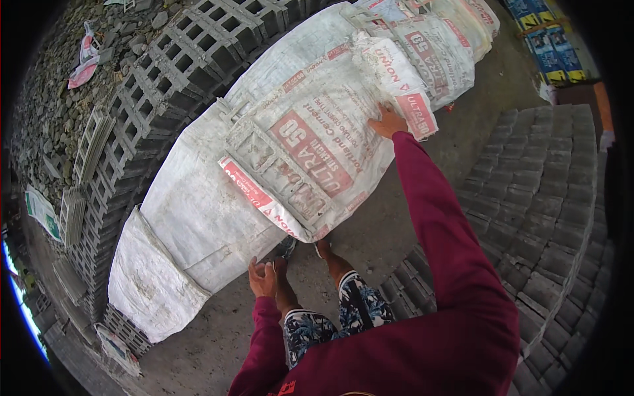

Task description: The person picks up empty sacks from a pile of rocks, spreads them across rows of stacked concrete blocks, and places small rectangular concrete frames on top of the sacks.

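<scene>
A large spread of empty cement sacks [264, 119], white with red printing, lies over a long raised stack in front of me. Through one sack, the grid outline of a hollow block [281, 173] shows as a raised, dusty frame. My right hand [389, 123] reaches far forward and rests on the sacks beside a folded red-and-white flap [417, 115], its fingers spread. Close to the near edge of a plain white sack [205, 198], my left hand [262, 277] hangs with loosely bent fingers and nothing visible in it.
Rows of grey hollow blocks [178, 63] stand behind the sacks, with gravel [49, 99] beyond. On the right is a big stack of grey blocks [528, 198]. Blue-and-yellow bags [555, 53] lie at the far right. My feet stand on a dirt floor [370, 244].
</scene>
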The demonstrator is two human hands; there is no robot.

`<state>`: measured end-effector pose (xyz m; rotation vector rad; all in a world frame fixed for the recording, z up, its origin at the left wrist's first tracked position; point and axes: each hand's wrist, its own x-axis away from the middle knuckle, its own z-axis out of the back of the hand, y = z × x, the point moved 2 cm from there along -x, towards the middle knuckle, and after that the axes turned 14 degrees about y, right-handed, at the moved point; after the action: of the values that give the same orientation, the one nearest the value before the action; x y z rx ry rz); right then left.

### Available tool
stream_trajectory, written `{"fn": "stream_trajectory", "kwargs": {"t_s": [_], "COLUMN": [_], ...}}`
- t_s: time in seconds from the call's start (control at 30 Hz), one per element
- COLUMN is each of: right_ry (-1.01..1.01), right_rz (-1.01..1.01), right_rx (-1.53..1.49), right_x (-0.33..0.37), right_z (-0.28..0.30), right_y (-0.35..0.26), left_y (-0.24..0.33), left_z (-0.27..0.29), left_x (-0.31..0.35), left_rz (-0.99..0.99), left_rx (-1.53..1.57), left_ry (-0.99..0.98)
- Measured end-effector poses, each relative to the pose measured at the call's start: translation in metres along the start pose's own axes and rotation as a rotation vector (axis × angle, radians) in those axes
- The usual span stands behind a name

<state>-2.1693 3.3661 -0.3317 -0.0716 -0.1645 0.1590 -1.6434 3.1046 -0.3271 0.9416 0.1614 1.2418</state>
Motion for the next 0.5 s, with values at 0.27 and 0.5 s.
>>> {"fn": "stream_trajectory", "kwargs": {"t_s": [0.27, 0.5], "right_ry": [0.42, 0.475], "right_rz": [0.093, 0.061], "right_rx": [-0.159, -0.053], "right_x": [0.036, 0.023], "right_z": [0.028, 0.102], "right_y": [-0.009, 0.032], "left_y": [-0.025, 0.077], "left_z": [0.058, -0.011], "left_x": [0.037, 0.008], "left_rz": [0.252, 0.054], "left_rx": [-0.115, 0.071], "left_ry": [0.091, -0.095]}}
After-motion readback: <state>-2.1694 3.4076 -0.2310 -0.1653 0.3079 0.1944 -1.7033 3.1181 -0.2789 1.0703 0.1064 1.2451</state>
